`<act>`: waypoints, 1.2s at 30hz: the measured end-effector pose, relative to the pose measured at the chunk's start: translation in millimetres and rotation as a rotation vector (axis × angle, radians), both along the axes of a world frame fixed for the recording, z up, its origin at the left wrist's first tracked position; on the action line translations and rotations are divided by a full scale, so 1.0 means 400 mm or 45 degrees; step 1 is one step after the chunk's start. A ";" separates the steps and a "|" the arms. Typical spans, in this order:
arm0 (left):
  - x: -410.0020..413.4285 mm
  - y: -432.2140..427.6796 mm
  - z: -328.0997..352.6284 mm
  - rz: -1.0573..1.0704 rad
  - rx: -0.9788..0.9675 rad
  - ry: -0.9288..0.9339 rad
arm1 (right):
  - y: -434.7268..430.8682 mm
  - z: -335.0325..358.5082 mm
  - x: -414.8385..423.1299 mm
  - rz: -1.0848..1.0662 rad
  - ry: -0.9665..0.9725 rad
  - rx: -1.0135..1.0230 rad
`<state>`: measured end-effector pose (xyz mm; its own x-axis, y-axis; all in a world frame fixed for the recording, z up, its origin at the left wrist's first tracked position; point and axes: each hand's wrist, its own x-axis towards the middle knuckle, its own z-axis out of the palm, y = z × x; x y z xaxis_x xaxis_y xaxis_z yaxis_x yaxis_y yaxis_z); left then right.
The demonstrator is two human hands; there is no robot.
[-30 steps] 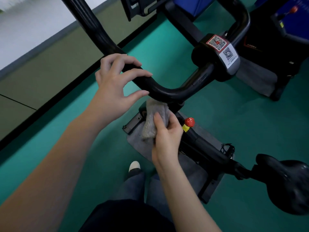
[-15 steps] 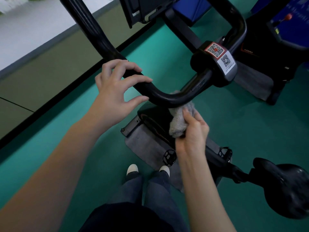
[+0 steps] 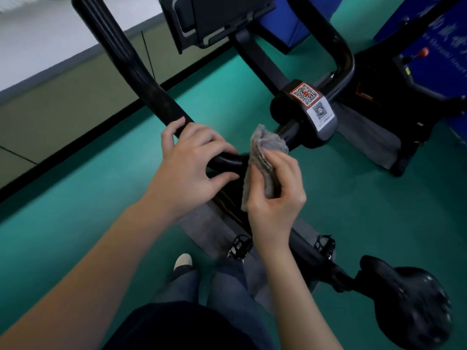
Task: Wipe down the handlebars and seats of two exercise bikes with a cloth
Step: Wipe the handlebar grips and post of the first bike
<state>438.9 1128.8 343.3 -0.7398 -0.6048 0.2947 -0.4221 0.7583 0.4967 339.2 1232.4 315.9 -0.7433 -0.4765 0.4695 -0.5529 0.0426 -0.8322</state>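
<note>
Green gym floor point(image 3: 379, 223) fills the view, with a grey mat point(image 3: 197, 223) under the bike I'm working on. I have my left hand point(image 3: 192, 168) wrapped over the black handlebar point(image 3: 151, 97) at its bend, fingers curled across the top and thumb underneath. I judge that grip is there to steady the bar while the other hand rubs. Just to its right, nearly touching it, my right hand point(image 3: 275, 195) is closed around the grey cloth point(image 3: 265, 147), thumb and fingers pinching a bunched fold. The cloth's upper end stands above the knuckles and presses on the bar, just short of the clamp block with QR stickers point(image 3: 310, 109). Bunching it gives a thick pad that can wrap the tube.

The seat point(image 3: 409, 311) sits well behind and right of the right hand, untouched. The second bike point(image 3: 374, 97) stands beyond the clamp, far from both hands. I'd judge the job is at an early stage, on the first handlebar.
</note>
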 end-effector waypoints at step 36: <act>-0.007 0.051 0.002 0.373 0.051 0.107 | -0.243 0.187 -0.239 1.470 0.221 1.361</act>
<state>436.1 1149.2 344.2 -0.5062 -0.8013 0.3189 -0.5763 0.5894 0.5660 243.7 1135.1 390.9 0.2636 -0.8768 -0.4021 -0.7822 0.0497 -0.6210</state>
